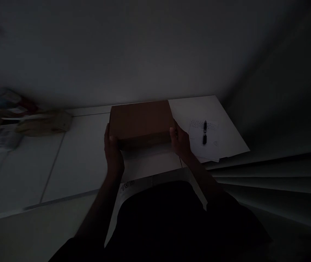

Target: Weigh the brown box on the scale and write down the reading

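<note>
In dim light, a brown cardboard box [141, 120] is held between my two hands at the middle of the white table [150, 163]. My left hand [113, 154] grips its left side, with the thumb near the front left corner. On the opposite side, my right hand [181, 142] grips the front right corner. The box looks closed, with its top face up. Whether its underside touches the table cannot be made out.
Right of the box, a black pen [205, 133] lies on white papers [212, 147] with printing. Blurred items, among them a brownish package [45, 123], are at the left. A wall rises behind the table, and dark folds [275, 174] hang at the right.
</note>
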`<action>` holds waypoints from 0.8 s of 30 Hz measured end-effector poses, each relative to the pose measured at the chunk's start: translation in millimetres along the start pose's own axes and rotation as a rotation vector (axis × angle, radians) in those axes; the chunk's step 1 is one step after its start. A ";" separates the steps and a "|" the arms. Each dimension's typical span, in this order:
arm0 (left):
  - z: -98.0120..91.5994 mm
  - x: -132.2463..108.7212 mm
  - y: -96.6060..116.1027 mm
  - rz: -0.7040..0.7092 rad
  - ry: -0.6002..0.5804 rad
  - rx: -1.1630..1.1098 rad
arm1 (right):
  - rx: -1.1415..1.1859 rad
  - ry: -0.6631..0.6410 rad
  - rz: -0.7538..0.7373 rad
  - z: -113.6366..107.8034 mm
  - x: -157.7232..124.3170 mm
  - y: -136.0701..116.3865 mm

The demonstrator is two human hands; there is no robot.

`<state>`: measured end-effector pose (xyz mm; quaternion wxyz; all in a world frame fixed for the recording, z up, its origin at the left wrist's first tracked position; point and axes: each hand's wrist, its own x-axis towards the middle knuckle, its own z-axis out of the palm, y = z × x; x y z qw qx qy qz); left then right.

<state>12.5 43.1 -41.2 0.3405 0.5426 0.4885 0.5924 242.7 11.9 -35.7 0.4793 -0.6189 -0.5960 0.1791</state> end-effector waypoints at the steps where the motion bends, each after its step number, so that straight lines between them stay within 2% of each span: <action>1: -1.5 -0.2 0.7 0.006 -0.008 0.026 | -0.002 -0.005 -0.005 -0.2 0.4 1.2; 4: -8.0 1.4 -0.8 -0.005 -0.049 0.104 | -0.004 -0.037 -0.010 -2.9 2.3 5.8; 6: -14.1 3.4 -3.1 0.065 -0.028 0.149 | 0.009 -0.017 -0.033 -7.3 3.7 8.1; 7: -17.7 4.1 -3.4 0.153 0.013 0.170 | 0.014 0.020 -0.059 -10.3 4.2 8.2; 10: -29.8 2.6 4.2 0.530 0.178 0.243 | 0.019 0.186 -0.208 -20.9 4.2 1.5; 11: -33.3 0.8 10.4 0.638 0.183 0.283 | 0.022 0.215 -0.270 -24.2 3.8 -3.0; 12: -36.0 -1.7 18.3 0.713 0.124 0.329 | 0.029 0.216 -0.333 -27.1 3.3 -8.4; 13: -37.4 -4.7 27.4 0.793 -0.010 0.368 | 0.035 0.196 -0.397 -29.6 2.8 -14.3; 16: -32.9 -17.5 55.0 1.041 -0.566 0.433 | -0.034 0.132 -0.608 -35.6 1.9 -31.7; 18: -23.9 -29.6 65.7 1.109 -0.884 0.463 | -0.152 0.161 -0.743 -39.0 1.7 -40.6; 19: -18.8 -36.5 67.3 1.095 -1.012 0.477 | -0.217 0.204 -0.794 -40.4 1.2 -43.8; 21: -9.6 -50.3 63.0 1.062 -1.176 0.513 | -0.306 0.281 -0.860 -41.5 -1.2 -48.2; 22: -6.0 -56.2 58.1 1.057 -1.207 0.541 | -0.320 0.296 -0.883 -40.5 -3.5 -49.6; 24: -1.4 -64.2 46.8 1.042 -1.219 0.569 | -0.334 0.207 -0.920 -34.4 -10.3 -51.9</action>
